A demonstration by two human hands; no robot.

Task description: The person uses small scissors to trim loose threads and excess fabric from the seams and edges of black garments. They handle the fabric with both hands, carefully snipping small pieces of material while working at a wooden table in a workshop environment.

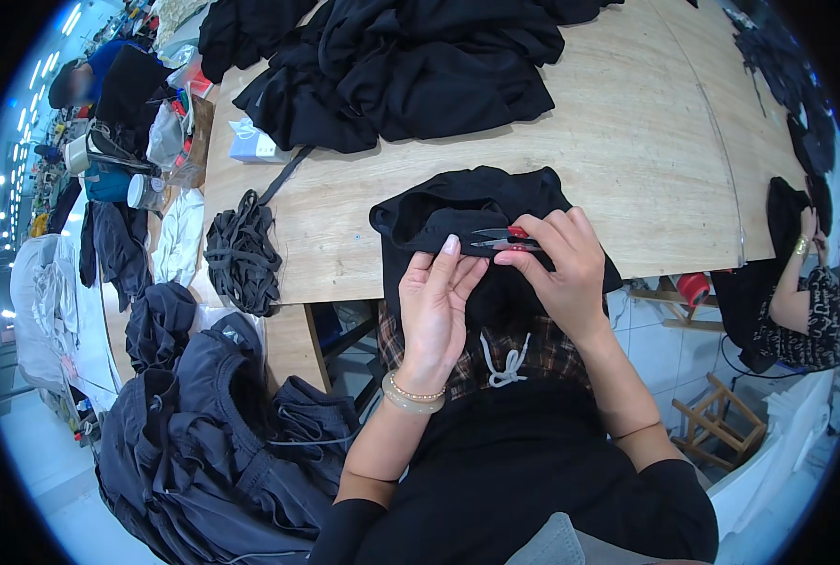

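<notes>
A black garment (467,209) lies over the near edge of the wooden table (627,151) and hangs into my lap. My right hand (566,268) pinches small thread snips with a red grip (505,238), blades pointing left over the cloth. My left hand (436,301), palm up with a bracelet at the wrist, holds a fold of the same garment just below the blades. Fingers of both hands nearly touch at the seam.
A big heap of black garments (411,66) covers the far table. A bundle of black straps (241,254) sits at the left edge near a small box (250,143). Dark clothes (213,433) pile at my left. Another person (801,301) sits at the right.
</notes>
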